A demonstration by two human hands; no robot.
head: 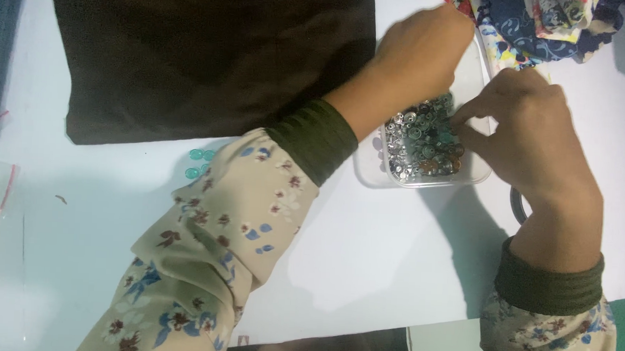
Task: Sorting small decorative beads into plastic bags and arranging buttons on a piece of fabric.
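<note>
The picture is bright, with a cool, bluish tint. The white worktop (364, 269) shines pale and even, with no strong glare. Soft grey shadows lie under the arms, and one falls below and to the right of the clear box (369, 167). The left hand (420, 50) looks a little smeared and soft at its edges. The tiny shiny bits in the box catch the light and sparkle. The dark cloth (205, 58) is so dark that its folds hardly show. The far corners look dimmer and a bit fuzzy.
</note>
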